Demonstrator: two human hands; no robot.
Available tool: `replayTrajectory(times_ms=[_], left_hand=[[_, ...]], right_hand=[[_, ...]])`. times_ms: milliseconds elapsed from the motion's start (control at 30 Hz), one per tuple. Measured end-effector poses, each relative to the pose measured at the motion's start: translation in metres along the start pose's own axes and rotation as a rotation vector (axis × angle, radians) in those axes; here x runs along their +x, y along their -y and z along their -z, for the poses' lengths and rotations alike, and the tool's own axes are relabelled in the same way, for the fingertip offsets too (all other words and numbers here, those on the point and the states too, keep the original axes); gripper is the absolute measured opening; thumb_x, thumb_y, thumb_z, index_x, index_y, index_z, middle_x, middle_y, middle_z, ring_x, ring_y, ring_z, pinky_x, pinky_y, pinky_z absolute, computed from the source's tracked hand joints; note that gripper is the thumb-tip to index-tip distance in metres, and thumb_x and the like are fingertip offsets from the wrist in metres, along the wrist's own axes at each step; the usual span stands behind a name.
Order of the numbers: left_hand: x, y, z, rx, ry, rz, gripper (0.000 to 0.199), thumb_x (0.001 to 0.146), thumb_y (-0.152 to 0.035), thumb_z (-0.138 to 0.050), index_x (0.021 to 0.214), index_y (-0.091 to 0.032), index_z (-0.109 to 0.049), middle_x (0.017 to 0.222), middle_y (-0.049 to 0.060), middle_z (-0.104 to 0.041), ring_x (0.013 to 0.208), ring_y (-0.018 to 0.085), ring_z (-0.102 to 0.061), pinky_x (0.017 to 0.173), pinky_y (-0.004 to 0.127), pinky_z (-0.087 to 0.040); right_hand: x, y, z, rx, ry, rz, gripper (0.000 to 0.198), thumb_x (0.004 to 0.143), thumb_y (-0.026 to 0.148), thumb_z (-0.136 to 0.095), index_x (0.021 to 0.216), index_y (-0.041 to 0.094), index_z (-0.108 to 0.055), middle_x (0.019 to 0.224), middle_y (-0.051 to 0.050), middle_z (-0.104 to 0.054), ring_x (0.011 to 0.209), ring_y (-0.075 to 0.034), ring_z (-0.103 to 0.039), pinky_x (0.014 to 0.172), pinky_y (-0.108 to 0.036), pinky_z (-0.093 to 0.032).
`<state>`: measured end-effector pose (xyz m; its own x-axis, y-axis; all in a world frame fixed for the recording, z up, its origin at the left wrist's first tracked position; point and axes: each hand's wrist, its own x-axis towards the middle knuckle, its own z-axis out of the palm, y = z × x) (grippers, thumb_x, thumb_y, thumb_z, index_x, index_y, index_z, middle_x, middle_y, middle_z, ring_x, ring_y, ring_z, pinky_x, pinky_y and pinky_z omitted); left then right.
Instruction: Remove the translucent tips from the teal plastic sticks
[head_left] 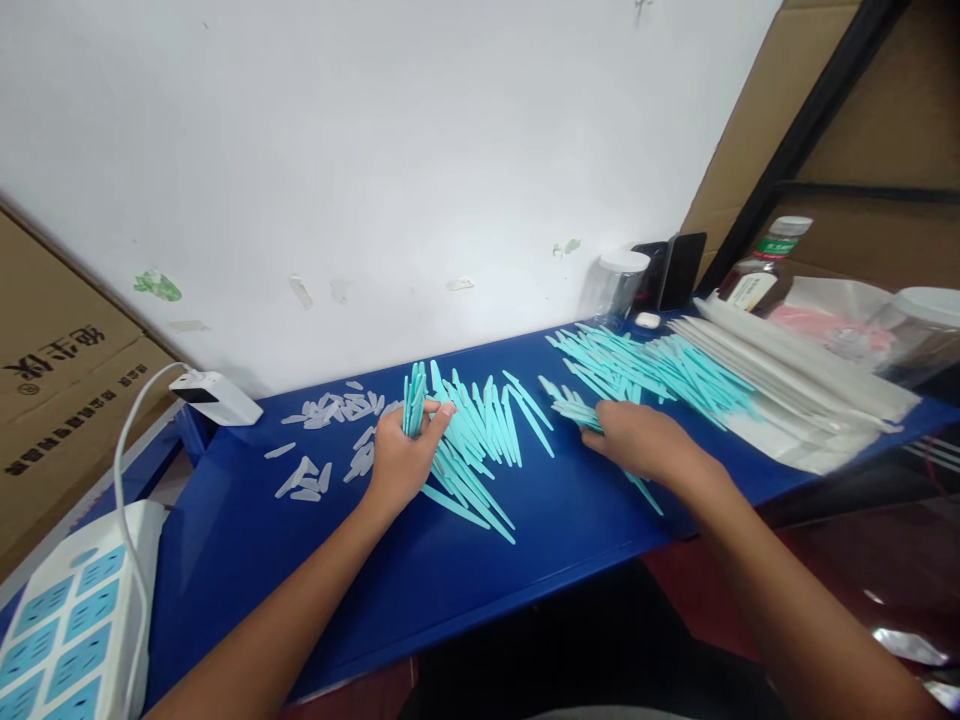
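Observation:
My left hand (403, 455) grips an upright bundle of teal plastic sticks (414, 398) at the middle of the blue table (315, 560). A loose fan of the same teal sticks (480, 430) lies just right of that hand. My right hand (637, 438) rests palm down on a few teal sticks (574, 408) at the near edge of a bigger teal pile (652, 365); whether its fingers pinch any stick is hidden. Small clear plastic caps (330, 440) are scattered left of my left hand.
Long white sleeves (795, 375) are stacked at the table's right end. Clear jars (619, 285), a dark phone (679, 268) and a bottle (769, 265) stand at the back right. A power strip (71, 620) and white charger (214, 395) sit left, beside cardboard boxes (52, 400).

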<state>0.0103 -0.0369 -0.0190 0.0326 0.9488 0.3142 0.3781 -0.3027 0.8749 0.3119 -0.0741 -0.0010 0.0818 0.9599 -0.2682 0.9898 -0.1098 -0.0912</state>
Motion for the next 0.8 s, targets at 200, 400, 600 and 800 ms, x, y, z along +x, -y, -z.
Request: replayTrajectory(times_ms=[200,400,600,800], left_hand=[[0.0,-0.001,-0.001,-0.009,-0.011,-0.015,0.034,0.088,-0.05,-0.072,0.079,-0.018,-0.076,0.056,-0.007,-0.03,0.053,0.012,-0.032,0.059,0.029,-0.036],[-0.001,-0.003,0.0,-0.009,-0.001,-0.011,0.035,0.088,-0.05,-0.072,0.075,-0.018,-0.074,0.056,-0.007,-0.03,0.052,0.012,-0.032,0.06,0.029,-0.038],[0.001,-0.001,0.0,-0.008,-0.019,0.005,0.034,0.087,-0.051,-0.073,0.078,-0.018,-0.075,0.056,-0.007,-0.032,0.052,0.012,-0.033,0.057,0.029,-0.035],[-0.001,-0.001,-0.001,-0.016,-0.011,-0.001,0.034,0.087,-0.05,-0.074,0.075,-0.018,-0.072,0.056,-0.007,-0.032,0.053,0.012,-0.033,0.059,0.029,-0.037]], right_hand=[[0.001,-0.003,-0.009,-0.029,-0.048,0.027,0.025,0.101,0.042,-0.056,0.087,0.02,-0.057,0.087,-0.012,-0.069,0.073,-0.027,-0.064,0.059,-0.033,-0.033],[-0.003,-0.006,-0.018,-0.013,-0.159,-0.005,0.02,0.102,0.037,-0.054,0.095,0.019,-0.055,0.093,-0.013,-0.067,0.081,-0.028,-0.066,0.059,-0.032,-0.031],[0.002,-0.016,-0.025,0.163,-0.196,0.056,0.021,0.103,0.038,-0.051,0.108,0.018,-0.052,0.091,-0.012,-0.069,0.077,-0.028,-0.066,0.059,-0.031,-0.035],[0.003,-0.022,-0.034,0.474,-0.382,0.094,0.034,0.105,0.04,-0.048,0.13,0.017,-0.053,0.122,-0.02,-0.07,0.11,-0.035,-0.069,0.083,-0.037,-0.051]])
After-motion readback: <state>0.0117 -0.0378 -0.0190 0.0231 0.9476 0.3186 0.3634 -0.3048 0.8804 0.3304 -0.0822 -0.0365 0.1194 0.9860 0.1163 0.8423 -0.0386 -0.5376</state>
